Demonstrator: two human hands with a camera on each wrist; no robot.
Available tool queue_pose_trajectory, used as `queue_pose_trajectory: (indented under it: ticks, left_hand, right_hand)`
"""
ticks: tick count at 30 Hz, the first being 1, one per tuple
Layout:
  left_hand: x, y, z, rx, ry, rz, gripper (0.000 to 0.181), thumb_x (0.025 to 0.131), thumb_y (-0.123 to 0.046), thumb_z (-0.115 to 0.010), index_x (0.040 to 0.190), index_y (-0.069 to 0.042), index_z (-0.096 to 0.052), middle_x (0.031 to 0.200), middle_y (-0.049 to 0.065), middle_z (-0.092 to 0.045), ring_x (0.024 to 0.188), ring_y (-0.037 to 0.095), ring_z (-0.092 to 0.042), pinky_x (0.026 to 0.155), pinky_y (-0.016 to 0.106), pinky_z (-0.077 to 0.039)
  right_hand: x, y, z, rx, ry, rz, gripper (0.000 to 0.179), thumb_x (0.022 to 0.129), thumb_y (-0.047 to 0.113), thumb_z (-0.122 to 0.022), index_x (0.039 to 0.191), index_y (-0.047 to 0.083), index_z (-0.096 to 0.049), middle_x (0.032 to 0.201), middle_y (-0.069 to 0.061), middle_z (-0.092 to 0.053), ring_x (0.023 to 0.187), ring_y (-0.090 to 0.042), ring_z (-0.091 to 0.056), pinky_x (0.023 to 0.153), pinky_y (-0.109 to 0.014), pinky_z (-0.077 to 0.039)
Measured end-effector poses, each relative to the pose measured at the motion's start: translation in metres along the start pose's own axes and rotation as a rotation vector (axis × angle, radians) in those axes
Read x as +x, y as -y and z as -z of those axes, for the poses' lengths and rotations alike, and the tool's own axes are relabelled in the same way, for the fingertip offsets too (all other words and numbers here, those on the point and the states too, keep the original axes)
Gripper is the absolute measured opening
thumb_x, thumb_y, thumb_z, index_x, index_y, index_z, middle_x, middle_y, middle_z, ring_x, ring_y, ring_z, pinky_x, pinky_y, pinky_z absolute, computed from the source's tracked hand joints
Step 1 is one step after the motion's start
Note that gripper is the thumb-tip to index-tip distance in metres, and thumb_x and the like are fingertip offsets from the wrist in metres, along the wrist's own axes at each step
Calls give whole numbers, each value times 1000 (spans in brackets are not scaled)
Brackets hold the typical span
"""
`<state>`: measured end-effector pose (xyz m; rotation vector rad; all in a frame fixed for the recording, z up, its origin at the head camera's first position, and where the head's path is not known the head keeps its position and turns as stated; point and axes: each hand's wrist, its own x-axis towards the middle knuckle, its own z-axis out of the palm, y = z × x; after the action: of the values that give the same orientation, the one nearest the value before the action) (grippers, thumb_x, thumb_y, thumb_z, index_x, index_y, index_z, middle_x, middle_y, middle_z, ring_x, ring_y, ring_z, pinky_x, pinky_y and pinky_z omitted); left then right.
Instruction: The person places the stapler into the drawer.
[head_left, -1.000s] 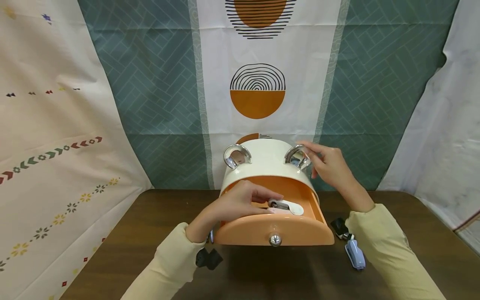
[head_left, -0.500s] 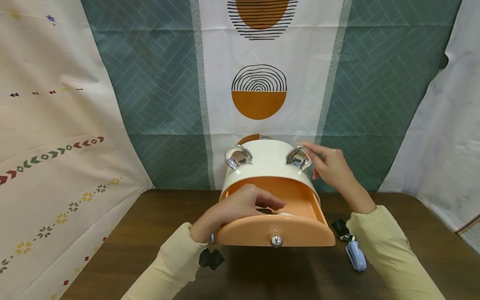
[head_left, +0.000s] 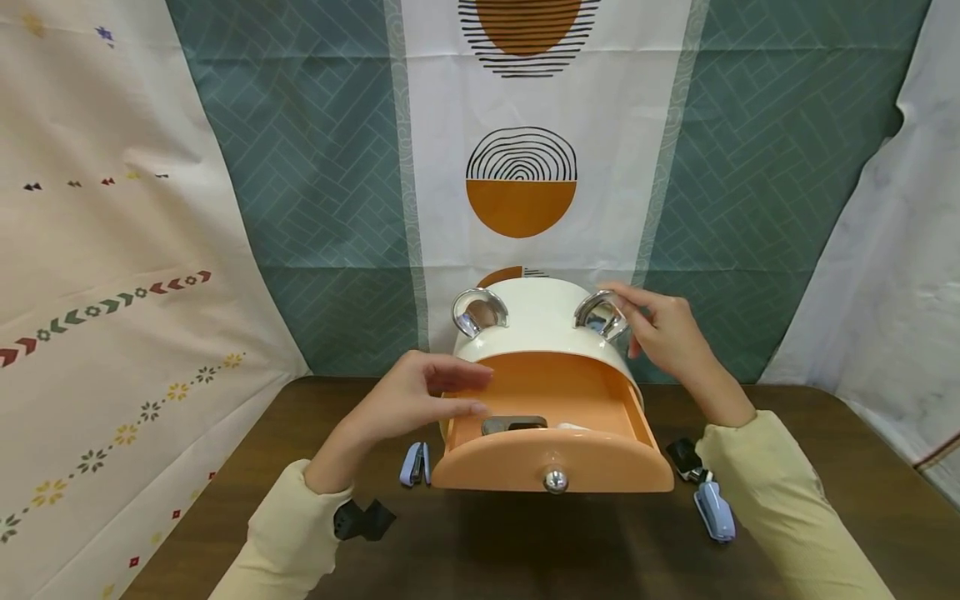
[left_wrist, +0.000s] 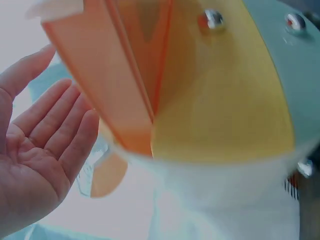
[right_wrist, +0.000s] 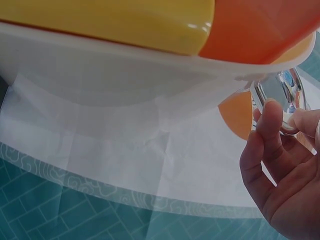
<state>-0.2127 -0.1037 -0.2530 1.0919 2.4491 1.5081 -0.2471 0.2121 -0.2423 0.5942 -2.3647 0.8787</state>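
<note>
- Orange drawer with a curved, glossy front and silver knob, pulled out of a white cabinet on the table.
- Left hand empty, fingers extended, thumb apart, beside the drawer.
- Right hand pinches the chrome ring.
- Drawer front partly hides a dark object and a white one; I cannot identify either.

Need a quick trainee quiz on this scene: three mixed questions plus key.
1. Which hand pinches a shiny ring on the white case?
2. The orange drawer is: A) fully shut, B) pulled open, C) removed.
3. True or false: the left hand holds nothing.

Key:
1. The right hand.
2. B.
3. True.
</note>
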Motion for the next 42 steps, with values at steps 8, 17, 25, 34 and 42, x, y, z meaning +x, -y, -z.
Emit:
queue_pose_trajectory:
  ticks: [8, 17, 25, 34, 42]
  left_hand:
    - [-26, 36, 21, -27, -176, 109, 35, 79, -16, -71, 110, -1, -64, 103, 13, -66, 92, 18, -64, 75, 28, -52]
    - [-42, 100, 17, 120, -275, 307, 35, 77, -17, -72, 106, 2, -65, 99, 16, -66, 85, 21, -66, 72, 30, -53]
    - [-48, 129, -2, 334, -241, 483, 46, 71, -22, -77, 105, 6, -63, 95, 15, -66, 85, 25, -63, 72, 38, -52]
    - [-48, 142, -19, 504, -170, 585, 32, 62, -31, -82, 69, -4, -66, 58, -1, -57, 54, 12, -49, 48, 27, -40]
    - [-47, 146, -28, 564, -191, 556, 39, 60, -31, -82, 49, -8, -52, 44, -3, -42, 41, 9, -36, 39, 22, -28]
  right_hand:
    - [1, -1, 0, 11, -1, 11, 32, 96, 19, -45, 124, 8, -58, 44, -1, -51, 38, -8, -45, 34, -28, -28]
    - [1, 0, 1, 7, 5, 3, 33, 97, 20, -45, 125, 9, -57, 44, -2, -51, 38, -8, -45, 33, -28, -27]
    - [1, -1, 0, 6, 9, 1, 33, 97, 21, -45, 125, 10, -57, 44, -2, -52, 37, -8, -45, 33, -28, -28]
    - [2, -2, 0, 5, 3, 14, 32, 96, 19, -45, 124, 7, -57, 43, -3, -52, 37, -7, -47, 34, -28, -29]
    - [1, -1, 0, 3, 9, -3, 33, 97, 20, -44, 124, 7, -57, 44, -1, -51, 38, -8, -47, 34, -28, -29]
